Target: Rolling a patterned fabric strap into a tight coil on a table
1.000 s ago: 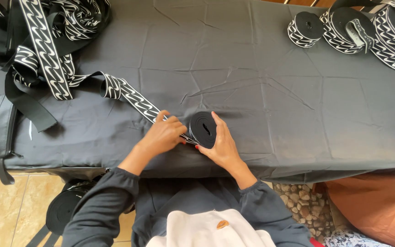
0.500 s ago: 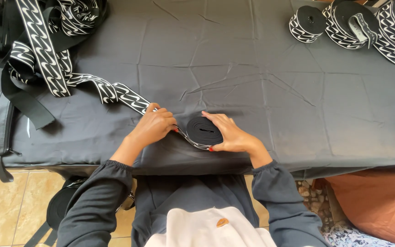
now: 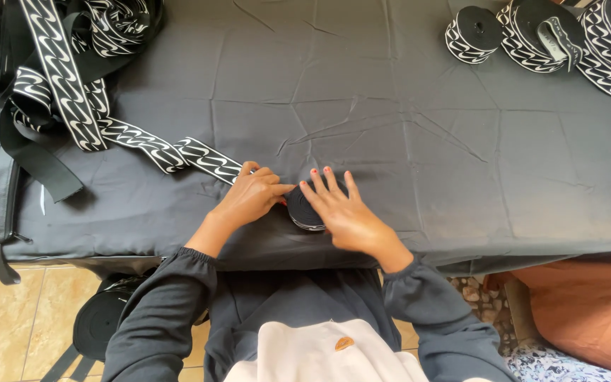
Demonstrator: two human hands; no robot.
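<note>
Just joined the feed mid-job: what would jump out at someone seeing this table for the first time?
At the near edge, the left hand and right hand press on a small roll of patterned strap. Its black-and-white strap trails left to a tangled heap at the far left corner. Finished rolls crowd the far right corner of the dark tablecloth.
</note>
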